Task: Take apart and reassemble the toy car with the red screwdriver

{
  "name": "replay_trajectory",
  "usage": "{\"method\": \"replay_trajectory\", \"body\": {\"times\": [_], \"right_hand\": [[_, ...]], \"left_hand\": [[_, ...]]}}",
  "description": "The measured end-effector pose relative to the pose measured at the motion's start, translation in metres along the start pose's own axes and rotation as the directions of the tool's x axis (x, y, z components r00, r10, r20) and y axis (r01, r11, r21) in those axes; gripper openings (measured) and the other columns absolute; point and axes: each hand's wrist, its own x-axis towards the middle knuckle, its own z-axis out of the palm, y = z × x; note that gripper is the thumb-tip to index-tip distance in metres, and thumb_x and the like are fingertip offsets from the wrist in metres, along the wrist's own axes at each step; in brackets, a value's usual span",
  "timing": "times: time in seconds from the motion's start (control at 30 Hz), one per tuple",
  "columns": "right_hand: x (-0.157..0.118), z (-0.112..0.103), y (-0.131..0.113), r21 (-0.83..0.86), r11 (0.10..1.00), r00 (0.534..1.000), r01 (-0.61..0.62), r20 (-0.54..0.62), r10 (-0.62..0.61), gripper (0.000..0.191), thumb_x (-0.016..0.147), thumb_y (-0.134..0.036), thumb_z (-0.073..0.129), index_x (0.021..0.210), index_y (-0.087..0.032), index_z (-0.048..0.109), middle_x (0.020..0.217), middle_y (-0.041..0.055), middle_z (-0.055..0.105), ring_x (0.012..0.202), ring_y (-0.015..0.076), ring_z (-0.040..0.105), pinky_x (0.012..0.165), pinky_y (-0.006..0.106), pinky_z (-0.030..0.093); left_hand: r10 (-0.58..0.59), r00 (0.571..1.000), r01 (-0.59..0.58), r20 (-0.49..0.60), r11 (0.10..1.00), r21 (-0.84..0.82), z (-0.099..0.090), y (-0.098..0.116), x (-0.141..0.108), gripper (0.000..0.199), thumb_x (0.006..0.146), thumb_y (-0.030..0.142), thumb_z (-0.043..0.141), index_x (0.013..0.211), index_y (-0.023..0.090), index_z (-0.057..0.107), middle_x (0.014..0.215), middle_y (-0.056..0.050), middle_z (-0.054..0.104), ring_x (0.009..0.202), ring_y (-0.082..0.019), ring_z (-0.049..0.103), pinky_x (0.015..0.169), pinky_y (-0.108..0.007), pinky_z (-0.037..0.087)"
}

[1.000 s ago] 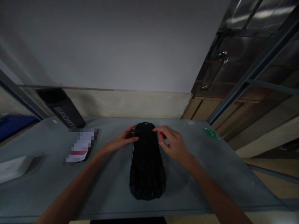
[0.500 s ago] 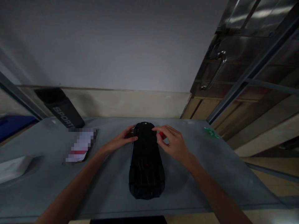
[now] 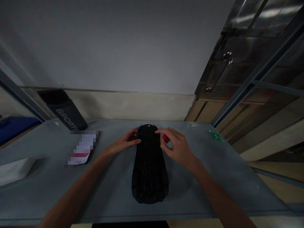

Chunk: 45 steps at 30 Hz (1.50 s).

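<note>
A black toy car (image 3: 150,171) lies upside down on the grey table, its underside facing up and its narrower end pointing away from me. My left hand (image 3: 125,141) grips its far left side, thumb on the underside and fingers along the flank. At the far right corner, the index fingertip of my right hand (image 3: 176,144) touches the underside, with the thumb close to the car's edge. A small red object (image 3: 165,138) shows in the curl of my right hand, seemingly held by the other fingers; its kind is hidden.
A dark bottle marked SPORT (image 3: 65,110) leans at the back left, with a phone (image 3: 83,148) before it. A white object (image 3: 17,171) lies at the left edge. Farther right is a small green packet (image 3: 215,136). A wall and metal frame bars (image 3: 239,95) bound the table.
The view has shifted very slightly. Both hands and the toy car keep nearly the same places, and slightly more of the red object shows.
</note>
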Motion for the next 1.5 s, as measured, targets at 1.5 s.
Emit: {"method": "replay_trajectory", "body": {"times": [1.5], "right_hand": [[-0.0024,0.0002,0.0066,-0.056,0.998,0.999,0.027,-0.019,-0.028,0.014,0.106,-0.021,0.058,0.110,-0.027,0.070,0.084,-0.0006,0.077,0.065,0.0159,0.067,0.075,0.034,0.052]], "left_hand": [[-0.013,1.000,0.013,-0.006,1.000,0.022,0.0000,0.0008,-0.0004,0.082,0.089,0.044,0.078,0.162,0.030,0.044,0.163,-0.011,0.054,0.147,-0.034,0.053,0.125,-0.055,0.038]]}}
